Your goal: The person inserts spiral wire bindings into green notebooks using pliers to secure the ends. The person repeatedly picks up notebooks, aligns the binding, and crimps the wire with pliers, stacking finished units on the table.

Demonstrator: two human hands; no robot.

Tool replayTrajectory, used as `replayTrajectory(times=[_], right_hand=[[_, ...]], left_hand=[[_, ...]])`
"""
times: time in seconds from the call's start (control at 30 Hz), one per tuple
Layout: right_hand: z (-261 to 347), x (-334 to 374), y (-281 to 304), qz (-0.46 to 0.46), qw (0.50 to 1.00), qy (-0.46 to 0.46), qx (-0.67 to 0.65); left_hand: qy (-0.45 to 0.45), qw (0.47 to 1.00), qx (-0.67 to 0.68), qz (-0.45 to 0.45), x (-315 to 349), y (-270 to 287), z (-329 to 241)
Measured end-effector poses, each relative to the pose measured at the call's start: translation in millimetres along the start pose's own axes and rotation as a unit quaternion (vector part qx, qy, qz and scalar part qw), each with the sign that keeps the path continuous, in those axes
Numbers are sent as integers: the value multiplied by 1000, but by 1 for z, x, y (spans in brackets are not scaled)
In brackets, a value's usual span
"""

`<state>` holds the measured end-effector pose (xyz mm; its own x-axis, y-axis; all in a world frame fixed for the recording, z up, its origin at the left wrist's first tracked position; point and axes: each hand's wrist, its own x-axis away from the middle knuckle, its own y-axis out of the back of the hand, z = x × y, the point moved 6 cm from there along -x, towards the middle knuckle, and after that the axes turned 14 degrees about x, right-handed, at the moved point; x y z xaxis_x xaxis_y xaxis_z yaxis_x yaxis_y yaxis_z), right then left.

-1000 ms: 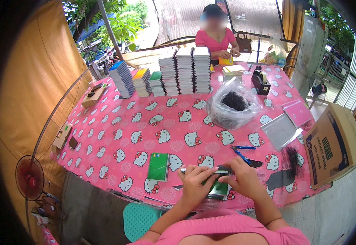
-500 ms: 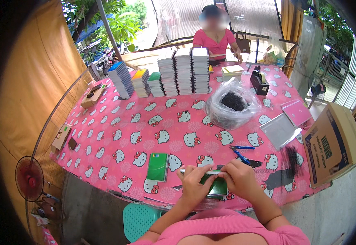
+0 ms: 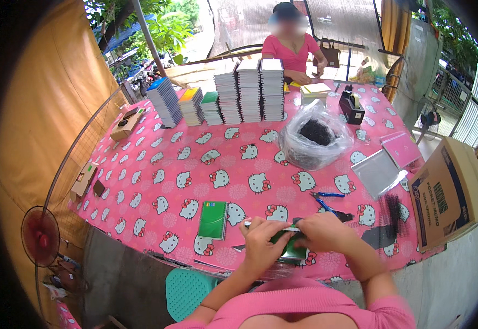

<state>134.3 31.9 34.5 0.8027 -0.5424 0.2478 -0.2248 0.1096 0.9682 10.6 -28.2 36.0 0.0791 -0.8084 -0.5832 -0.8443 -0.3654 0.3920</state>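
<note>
At the table's near edge my left hand is closed around a small green-covered notebook, which is tilted so that its pale page edge shows along the far side. My right hand bends over the notebook's right end, its fingers curled and partly blurred. What those fingers pinch is hidden. A second green notebook with a spiral binding lies flat to the left of my hands. Blue-handled pliers rest beyond my right hand. Black spiral coils lie to its right.
A clear plastic bag of black material sits mid-table. Stacked notebooks, a tape dispenser and a co-worker are at the far side. Plastic sleeves and a cardboard box stand right. A green stool is below left.
My right hand has turned, its fingers curling down over the notebook's right end. My left hand keeps its hold. Across the table, the co-worker's hands have come together lower down.
</note>
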Motion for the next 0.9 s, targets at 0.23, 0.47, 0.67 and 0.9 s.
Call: replayTrajectory(times=[0.23, 0.47, 0.67, 0.9], right_hand=[[0, -8, 7, -58, 998, 14, -12], [6, -17, 9, -60, 998, 17, 5], [13, -11, 19, -122, 992, 11, -25], [21, -15, 25, -147, 989, 19, -27]], left_hand=[[44, 999, -25, 20, 1, -1, 11], [78, 997, 26, 10, 2, 0, 23], [56, 998, 21, -13, -2, 8, 10], [49, 998, 49, -9, 0, 8, 13]])
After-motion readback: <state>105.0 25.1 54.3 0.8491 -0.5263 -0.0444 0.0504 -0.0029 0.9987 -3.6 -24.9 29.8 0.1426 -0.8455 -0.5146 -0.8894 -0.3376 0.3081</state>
